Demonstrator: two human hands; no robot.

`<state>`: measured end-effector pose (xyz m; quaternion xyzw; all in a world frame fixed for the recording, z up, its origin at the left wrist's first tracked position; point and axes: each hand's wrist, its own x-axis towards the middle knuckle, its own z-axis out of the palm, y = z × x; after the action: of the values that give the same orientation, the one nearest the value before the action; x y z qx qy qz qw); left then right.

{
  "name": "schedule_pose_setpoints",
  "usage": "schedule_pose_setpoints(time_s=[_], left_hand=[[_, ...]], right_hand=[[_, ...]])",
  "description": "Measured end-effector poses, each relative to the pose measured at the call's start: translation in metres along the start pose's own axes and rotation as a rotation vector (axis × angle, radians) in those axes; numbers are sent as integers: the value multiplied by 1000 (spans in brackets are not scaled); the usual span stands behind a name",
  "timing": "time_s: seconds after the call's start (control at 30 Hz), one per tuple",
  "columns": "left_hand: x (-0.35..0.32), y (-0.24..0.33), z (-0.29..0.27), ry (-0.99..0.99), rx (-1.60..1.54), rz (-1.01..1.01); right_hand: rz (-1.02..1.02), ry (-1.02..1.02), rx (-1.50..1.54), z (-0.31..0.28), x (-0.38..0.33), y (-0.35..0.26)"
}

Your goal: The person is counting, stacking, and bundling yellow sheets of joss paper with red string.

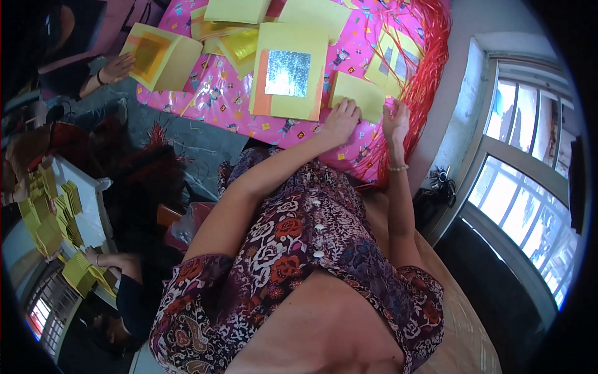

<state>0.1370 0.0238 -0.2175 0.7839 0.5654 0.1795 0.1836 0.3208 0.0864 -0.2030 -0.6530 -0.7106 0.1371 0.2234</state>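
Note:
On the pink patterned table cover, my left hand (342, 121) lies with bent fingers on the near edge of a plain yellow paper sheet (359, 95), holding it down. My right hand (397, 123), with a beaded bracelet at the wrist, is raised by that sheet's right corner. Its fingers are curled toward the thumb, and whatever they may pinch is too small to make out. Close beside it runs a thick bundle of red strands (430, 75). Left of my left hand rests a larger yellow sheet (258, 93) with a silver foil square (288, 73) and orange strips.
More yellow sheets (311, 19) and gold foil pieces (243, 45) lie at the far side. A co-worker's hand (116, 68) touches a folded yellow sheet (163, 59) at left. Others handle yellow stacks (68, 202) on a white table (93, 215). A barred window (523, 187) stands right.

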Motion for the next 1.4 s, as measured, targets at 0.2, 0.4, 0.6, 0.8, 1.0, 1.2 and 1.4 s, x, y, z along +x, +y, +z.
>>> schedule_pose_setpoints(time_s=[0.2,0.4,0.6,0.8,1.0,1.2,1.4], left_hand=[[-18,16,-70,-115,-230,33],[-73,-34,-140,19,-508,-82],[-110,-91,-168,218,-301,-177],[-106,-109,-162,147,-226,-126],[-103,-117,-158,94,-210,-140],[-97,-129,-164,107,-434,-135],[-85,-137,-170,-11,-656,-214]], right_hand=[[-31,-121,222,-37,28,-82],[-551,-446,192,-27,20,-148],[-799,-472,-13,-14,0,-175],[-861,-498,-69,-6,5,-174],[-871,-510,28,-10,10,-172],[-816,-590,119,-14,21,-167],[-745,-678,114,-17,28,-166]])
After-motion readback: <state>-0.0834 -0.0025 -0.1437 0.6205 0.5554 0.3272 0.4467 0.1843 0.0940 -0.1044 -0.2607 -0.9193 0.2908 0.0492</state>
